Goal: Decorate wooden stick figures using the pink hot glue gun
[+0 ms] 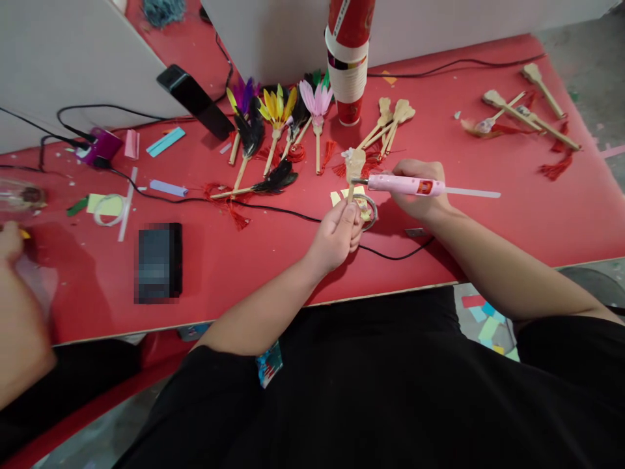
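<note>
In the head view, my left hand [340, 229] is closed around the handle of a small wooden stick with a broad, flared head [355, 166], held upright. My right hand [422, 189] grips a pink hot glue gun [405, 184], and a translucent glue stick [472, 193] juts from its back end. The gun's metal nozzle meets or nearly meets the lower part of the wooden head. Below the stick, a round ring-shaped tape roll [374, 212] lies with yellow paper bits, partly hidden by my left hand.
Feathered sticks with red tassels [277, 107] lie at the back, near stacked paper cups [347, 71]. Bare wooden sticks [512, 111] lie at right. A black phone [195, 101], purple charger [100, 146], cables and a blurred dark box [159, 264] are on the left. Another person's hand [10, 242] shows far left.
</note>
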Available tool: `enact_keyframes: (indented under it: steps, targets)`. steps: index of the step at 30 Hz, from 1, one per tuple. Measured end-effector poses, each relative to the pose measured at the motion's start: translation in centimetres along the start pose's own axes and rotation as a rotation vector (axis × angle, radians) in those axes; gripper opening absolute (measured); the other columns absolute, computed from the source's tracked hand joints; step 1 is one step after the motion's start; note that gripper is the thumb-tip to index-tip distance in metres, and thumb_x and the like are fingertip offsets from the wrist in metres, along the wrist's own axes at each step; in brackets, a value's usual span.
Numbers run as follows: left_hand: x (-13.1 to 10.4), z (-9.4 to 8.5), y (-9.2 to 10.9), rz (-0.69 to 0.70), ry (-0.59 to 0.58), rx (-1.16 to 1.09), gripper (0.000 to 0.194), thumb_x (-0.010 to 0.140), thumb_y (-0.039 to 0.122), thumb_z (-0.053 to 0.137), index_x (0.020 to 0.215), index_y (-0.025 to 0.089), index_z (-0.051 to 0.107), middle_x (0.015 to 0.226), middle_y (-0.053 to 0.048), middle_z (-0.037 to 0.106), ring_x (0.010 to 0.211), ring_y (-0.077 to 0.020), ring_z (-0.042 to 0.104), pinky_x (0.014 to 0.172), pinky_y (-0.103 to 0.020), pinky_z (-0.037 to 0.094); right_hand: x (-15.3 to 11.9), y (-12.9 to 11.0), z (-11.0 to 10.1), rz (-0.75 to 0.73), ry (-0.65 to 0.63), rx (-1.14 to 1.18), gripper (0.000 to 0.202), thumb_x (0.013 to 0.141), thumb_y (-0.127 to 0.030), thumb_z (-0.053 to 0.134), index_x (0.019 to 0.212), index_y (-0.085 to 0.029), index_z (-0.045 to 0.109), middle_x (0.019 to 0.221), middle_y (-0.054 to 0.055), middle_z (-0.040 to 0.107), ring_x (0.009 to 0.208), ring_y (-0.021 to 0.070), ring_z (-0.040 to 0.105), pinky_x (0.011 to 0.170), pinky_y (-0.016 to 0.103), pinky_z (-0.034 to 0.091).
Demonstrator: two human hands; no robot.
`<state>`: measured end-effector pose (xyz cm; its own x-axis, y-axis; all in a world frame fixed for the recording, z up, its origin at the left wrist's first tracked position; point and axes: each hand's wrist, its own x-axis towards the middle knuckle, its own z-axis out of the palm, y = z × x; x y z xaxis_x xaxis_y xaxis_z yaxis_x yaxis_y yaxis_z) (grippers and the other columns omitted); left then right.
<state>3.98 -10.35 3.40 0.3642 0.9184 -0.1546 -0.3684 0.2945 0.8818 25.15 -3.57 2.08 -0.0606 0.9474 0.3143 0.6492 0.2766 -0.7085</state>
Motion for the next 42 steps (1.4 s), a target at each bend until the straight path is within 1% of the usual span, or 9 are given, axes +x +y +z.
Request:
enact_keyframes:
  steps: [2, 7, 13, 18, 21, 27, 32, 37, 42]
  targets:
    - [0.0, 0.0, -0.1, 0.007, -0.005, 0.002, 0.053, 0.102, 0.068, 0.069, 0.087, 0.024, 0.044, 0.059, 0.013, 0.033, 0.043, -0.0046, 0.02, 0.04, -0.017, 0.019, 0.0, 0.2, 0.0, -0.005, 0.016, 0.015, 0.043, 0.094, -0.051, 0.076, 0.066, -0.027, 0.053, 0.063, 0.002, 0.059, 0.057, 0.0198, 0.051, 0.057, 0.039, 0.047]
    - [0.3, -0.1, -0.3, 0.016, -0.013, -0.007, 0.057, 0.099, 0.072, 0.071, 0.087, 0.024, 0.043, 0.059, 0.013, 0.033, 0.042, -0.0042, 0.02, 0.04, -0.017, 0.019, -0.1, 0.9, -0.1, -0.049, -0.033, 0.083, 0.036, 0.093, -0.048, 0.08, 0.073, -0.026, 0.059, 0.064, 0.0, 0.057, 0.06, 0.0204, 0.055, 0.061, 0.038, 0.05]
    - [0.6, -0.4, -0.8, 0.028, -0.02, -0.014, 0.052, 0.102, 0.069, 0.069, 0.089, 0.024, 0.046, 0.059, 0.013, 0.033, 0.042, -0.0053, 0.02, 0.04, -0.019, 0.017, -0.5, 1.1, -0.6, -0.161, 0.025, 0.143, 0.028, 0.089, -0.045, 0.08, 0.074, -0.028, 0.063, 0.067, 0.003, 0.066, 0.058, 0.0211, 0.058, 0.057, 0.04, 0.05]
    - [0.6, -0.5, -0.9, 0.039, -0.018, -0.021, 0.05, 0.103, 0.066, 0.068, 0.089, 0.024, 0.047, 0.058, 0.013, 0.032, 0.042, -0.0055, 0.019, 0.041, -0.019, 0.016, -0.4, 1.6, -0.8, -0.124, -0.038, 0.136, 0.034, 0.086, -0.052, 0.085, 0.074, -0.029, 0.063, 0.066, 0.004, 0.067, 0.058, 0.0219, 0.058, 0.06, 0.041, 0.055]
    - [0.6, -0.6, -0.8, 0.048, -0.028, -0.017, 0.051, 0.103, 0.067, 0.069, 0.089, 0.024, 0.047, 0.058, 0.013, 0.032, 0.042, -0.0054, 0.02, 0.041, -0.019, 0.017, -0.3, 1.6, -0.9, -0.125, -0.076, 0.099, 0.033, 0.085, -0.052, 0.085, 0.074, -0.029, 0.063, 0.066, 0.004, 0.068, 0.059, 0.0227, 0.059, 0.059, 0.041, 0.054]
    - [0.6, -0.7, -0.4, 0.043, -0.045, -0.023, 0.051, 0.103, 0.067, 0.069, 0.088, 0.023, 0.047, 0.059, 0.012, 0.034, 0.043, -0.0049, 0.021, 0.041, -0.018, 0.019, -0.4, 1.3, -0.9, -0.202, -0.057, 0.093, 0.024, 0.089, -0.044, 0.076, 0.074, -0.028, 0.065, 0.065, 0.003, 0.068, 0.054, 0.0199, 0.056, 0.056, 0.039, 0.048]
    - [0.5, -0.7, -0.2, 0.014, -0.016, -0.034, 0.05, 0.106, 0.064, 0.066, 0.085, 0.023, 0.045, 0.056, 0.013, 0.029, 0.042, -0.0048, 0.018, 0.041, -0.017, 0.018, -0.3, 1.5, -0.8, -0.126, -0.024, 0.052, 0.027, 0.086, -0.046, 0.078, 0.073, -0.028, 0.063, 0.066, 0.005, 0.069, 0.057, 0.0217, 0.059, 0.056, 0.04, 0.049]
    - [0.4, -0.6, -0.1, 0.005, -0.044, -0.029, 0.052, 0.104, 0.066, 0.067, 0.085, 0.024, 0.045, 0.056, 0.013, 0.028, 0.042, -0.005, 0.017, 0.04, -0.017, 0.017, -0.4, 1.4, -1.1, -0.085, -0.043, 0.035, 0.033, 0.087, -0.053, 0.081, 0.073, -0.029, 0.063, 0.067, 0.005, 0.069, 0.058, 0.0218, 0.06, 0.059, 0.041, 0.054]
    - [0.4, -0.6, 0.1, -0.001, -0.071, -0.035, 0.052, 0.105, 0.067, 0.067, 0.085, 0.024, 0.044, 0.056, 0.013, 0.028, 0.042, -0.005, 0.016, 0.04, -0.017, 0.017, -0.4, 0.8, -1.2, -0.068, -0.037, 0.035, 0.036, 0.086, -0.057, 0.079, 0.072, -0.029, 0.062, 0.066, 0.005, 0.069, 0.057, 0.0218, 0.059, 0.056, 0.041, 0.052]
